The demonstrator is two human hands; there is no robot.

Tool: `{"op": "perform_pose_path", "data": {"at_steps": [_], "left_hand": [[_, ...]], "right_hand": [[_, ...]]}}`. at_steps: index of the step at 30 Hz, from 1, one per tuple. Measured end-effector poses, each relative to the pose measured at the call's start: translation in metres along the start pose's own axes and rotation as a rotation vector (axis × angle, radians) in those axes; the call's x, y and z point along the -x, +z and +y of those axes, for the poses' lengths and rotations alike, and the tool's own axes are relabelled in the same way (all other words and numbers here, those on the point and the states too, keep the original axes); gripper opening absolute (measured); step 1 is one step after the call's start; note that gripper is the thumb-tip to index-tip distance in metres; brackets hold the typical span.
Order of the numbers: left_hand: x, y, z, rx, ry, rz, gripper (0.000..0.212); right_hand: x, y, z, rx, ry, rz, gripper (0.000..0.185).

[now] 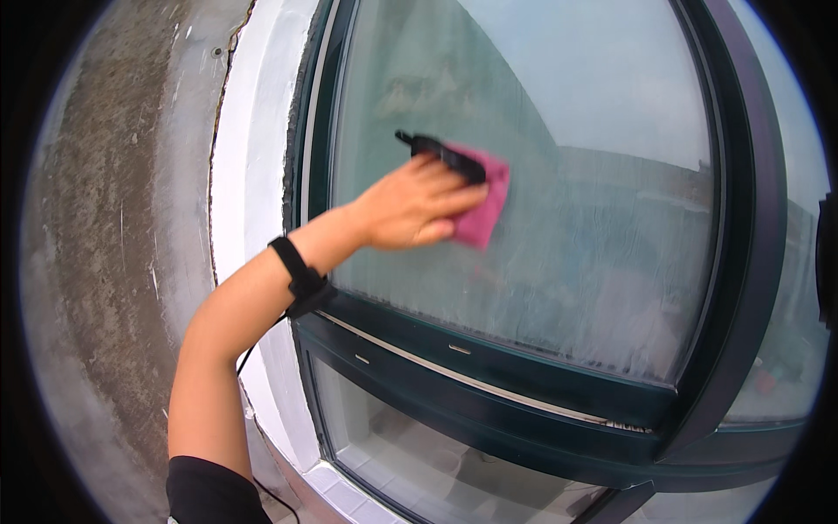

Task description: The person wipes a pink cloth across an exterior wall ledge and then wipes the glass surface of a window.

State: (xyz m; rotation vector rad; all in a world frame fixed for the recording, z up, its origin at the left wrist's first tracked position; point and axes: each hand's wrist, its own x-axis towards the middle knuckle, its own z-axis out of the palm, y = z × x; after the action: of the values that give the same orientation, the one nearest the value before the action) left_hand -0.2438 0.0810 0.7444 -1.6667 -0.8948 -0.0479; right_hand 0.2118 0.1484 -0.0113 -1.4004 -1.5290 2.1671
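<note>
My left hand presses a pink cloth against a large window pane. The cloth shows beyond the fingertips, and part of it is hidden under the hand. Across the fingers lies a dark, elongated item, perhaps a strap or handle; blur keeps me from telling which. Around the wrist sits a black band with a small device on it. Streaks and moisture mark the glass, mostly low and to the right. My right hand is out of view.
A dark green window frame surrounds the pane, with a lower pane beneath it. To the left runs a white-painted reveal beside a rough, stained wall. A thin black cable hangs near the arm.
</note>
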Motion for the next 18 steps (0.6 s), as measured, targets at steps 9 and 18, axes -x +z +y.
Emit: {"op": "perform_pose_path", "data": {"at_steps": [9, 18], "left_hand": [[-0.086, -0.006, -0.171, 0.044, -0.329, 0.391, 0.058], [-0.108, 0.001, -0.204, 0.126, -0.67, 0.411, 0.063]], "right_hand": [[-0.008, 0.0, 0.008, -0.09, 0.021, -0.006, 0.043], [0.015, 0.013, -0.016, -0.013, 0.02, 0.102, 0.043]]}}
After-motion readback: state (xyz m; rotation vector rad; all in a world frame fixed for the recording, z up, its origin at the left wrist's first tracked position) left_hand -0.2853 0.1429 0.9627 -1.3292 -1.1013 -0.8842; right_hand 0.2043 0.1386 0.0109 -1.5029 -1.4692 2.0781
